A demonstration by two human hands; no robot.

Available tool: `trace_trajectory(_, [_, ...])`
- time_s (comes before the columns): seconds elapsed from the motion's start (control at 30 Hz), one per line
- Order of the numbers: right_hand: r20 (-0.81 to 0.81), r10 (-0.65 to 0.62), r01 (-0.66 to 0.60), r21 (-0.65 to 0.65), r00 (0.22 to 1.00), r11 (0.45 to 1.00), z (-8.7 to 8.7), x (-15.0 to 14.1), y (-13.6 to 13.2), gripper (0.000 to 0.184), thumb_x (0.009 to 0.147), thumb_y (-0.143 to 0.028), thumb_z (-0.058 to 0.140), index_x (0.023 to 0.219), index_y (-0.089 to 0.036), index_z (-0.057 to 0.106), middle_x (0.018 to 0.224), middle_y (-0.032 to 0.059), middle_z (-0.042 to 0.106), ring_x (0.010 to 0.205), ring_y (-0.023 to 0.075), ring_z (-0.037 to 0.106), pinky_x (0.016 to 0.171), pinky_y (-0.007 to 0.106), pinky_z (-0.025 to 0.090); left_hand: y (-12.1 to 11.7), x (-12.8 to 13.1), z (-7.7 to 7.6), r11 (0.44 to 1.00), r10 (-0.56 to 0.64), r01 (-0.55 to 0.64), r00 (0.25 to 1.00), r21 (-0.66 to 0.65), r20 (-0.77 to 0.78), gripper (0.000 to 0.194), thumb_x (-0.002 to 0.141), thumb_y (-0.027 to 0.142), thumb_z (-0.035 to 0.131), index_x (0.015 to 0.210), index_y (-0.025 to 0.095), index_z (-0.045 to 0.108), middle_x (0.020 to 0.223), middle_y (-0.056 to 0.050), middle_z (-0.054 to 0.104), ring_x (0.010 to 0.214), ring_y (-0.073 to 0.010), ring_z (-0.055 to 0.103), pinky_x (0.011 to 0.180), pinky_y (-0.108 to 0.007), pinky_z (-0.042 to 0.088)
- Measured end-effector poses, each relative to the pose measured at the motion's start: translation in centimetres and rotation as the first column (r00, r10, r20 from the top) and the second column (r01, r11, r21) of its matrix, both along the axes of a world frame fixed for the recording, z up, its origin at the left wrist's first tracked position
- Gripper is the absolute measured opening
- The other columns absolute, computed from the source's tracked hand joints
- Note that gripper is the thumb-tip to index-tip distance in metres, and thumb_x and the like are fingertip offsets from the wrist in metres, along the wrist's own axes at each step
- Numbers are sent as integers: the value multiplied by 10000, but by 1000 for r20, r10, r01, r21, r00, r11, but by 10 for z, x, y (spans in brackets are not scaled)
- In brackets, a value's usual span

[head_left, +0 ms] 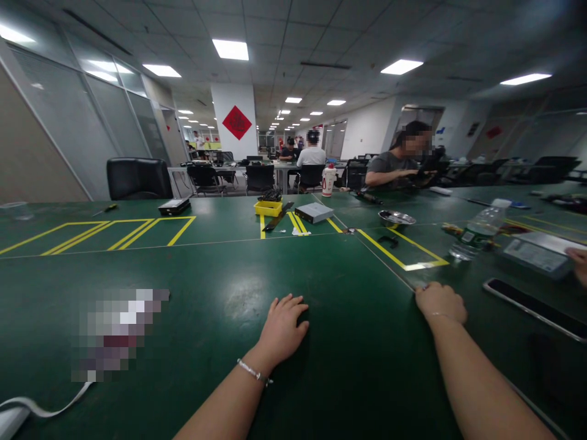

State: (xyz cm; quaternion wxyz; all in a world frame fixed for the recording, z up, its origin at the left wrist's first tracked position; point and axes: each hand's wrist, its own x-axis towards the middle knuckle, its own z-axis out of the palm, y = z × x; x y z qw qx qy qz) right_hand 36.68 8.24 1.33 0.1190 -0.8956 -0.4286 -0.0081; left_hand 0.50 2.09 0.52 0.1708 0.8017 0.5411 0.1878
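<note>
My left hand [284, 327] lies palm down on the green tabletop [220, 366], fingers spread and holding nothing. A bracelet circles that wrist. Farther right, my right hand [441, 304] rests at a seam in the table with its fingers curled in; no object shows in it. A dark-screened phone [534, 308] lies to the right of this hand, apart from it. Beyond the right hand are a yellow tape outline [426, 264] and a small black bracket-like piece [389, 242]. Well left of my left hand lies a blurred-out flat device [119, 336] with a white cable [59, 410].
A clear water bottle [477, 235] stands at right, near a grey box-shaped unit [536, 253] touched by another person's hand [578, 263]. Along the back are a metal bowl [397, 218], a silver drive [314, 212], a yellow tray [268, 209] and a black-and-silver drive [174, 206]. A person [403, 159] sits opposite.
</note>
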Motion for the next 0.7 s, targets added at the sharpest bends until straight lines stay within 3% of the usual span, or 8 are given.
trace_trajectory(0.13, [-16, 27, -27, -7, 1000, 1000, 2, 0, -1, 423, 778, -297, 329, 1070, -91, 556, 1084, 213, 515, 980, 360, 493, 718, 438, 433, 0, -1, -1, 1000, -7, 7, 1000, 8, 16, 359, 773, 317, 455, 1122, 282, 531, 1309, 5, 447, 1254, -223, 301, 1044, -477, 160])
trace_trajectory(0.33, [-30, 21, -20, 41, 999, 999, 2, 1, 0, 436, 767, -299, 347, 1073, -51, 535, 1036, 236, 534, 916, 352, 527, 669, 441, 450, 2, -2, -4, 1000, -10, 10, 999, 11, 37, 355, 768, 319, 467, 1114, 282, 539, 1300, 0, 458, 1250, -231, 307, 1040, -486, 157])
trace_trajectory(0.7, [-21, 54, -54, 17, 998, 998, 5, -2, -2, 422, 771, -308, 345, 1062, -136, 598, 1082, 223, 495, 955, 364, 498, 653, 445, 434, 2, -2, -1, 1000, -14, 15, 998, -15, 57, 316, 765, 297, 485, 1069, 305, 572, 1297, -3, 460, 1250, -236, 303, 1034, -492, 147])
